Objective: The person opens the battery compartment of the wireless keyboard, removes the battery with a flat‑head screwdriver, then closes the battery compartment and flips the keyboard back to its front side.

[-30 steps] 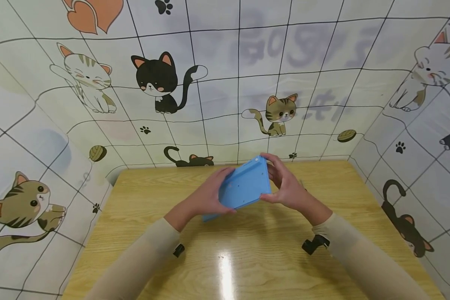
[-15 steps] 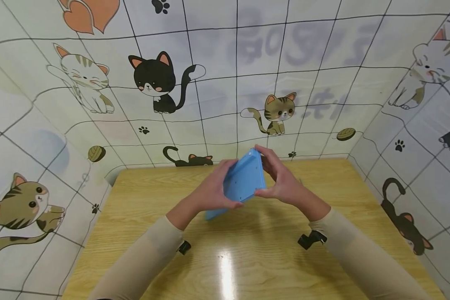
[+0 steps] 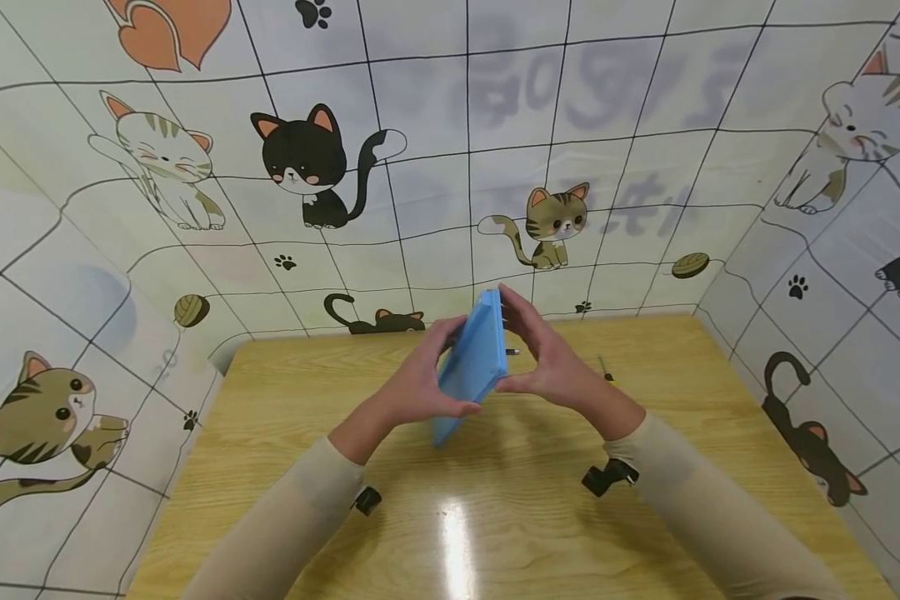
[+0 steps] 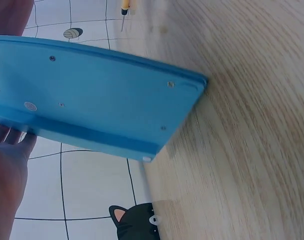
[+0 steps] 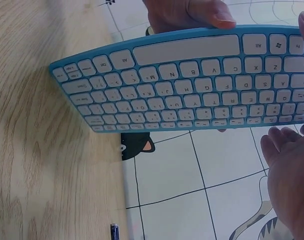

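Note:
A blue keyboard point(image 3: 472, 358) is held above the table by both hands, steeply tilted. Its underside, dotted with screws, faces left in the head view. White keys point(image 5: 191, 85) cover the other face, seen in the right wrist view. My left hand point(image 3: 416, 383) grips the keyboard by its long edges, thumb on the near edge and fingers at the far edge. My right hand point(image 3: 551, 362) holds it nearer the raised end, thumb low and fingertips high. The fingers' contact behind the keyboard is partly hidden.
On the wooden table point(image 3: 555, 517), a thin screwdriver point(image 3: 607, 375) with a yellow handle lies beyond my right wrist. A small dark pen-like thing point(image 3: 512, 352) shows between keyboard and right hand. Cat-print cloth walls point(image 3: 435, 192) stand behind and at both sides.
Both hands have turned the keyboard so its underside faces further left and shows narrower. My right hand has moved left and up a little. The pen-like thing has come into sight.

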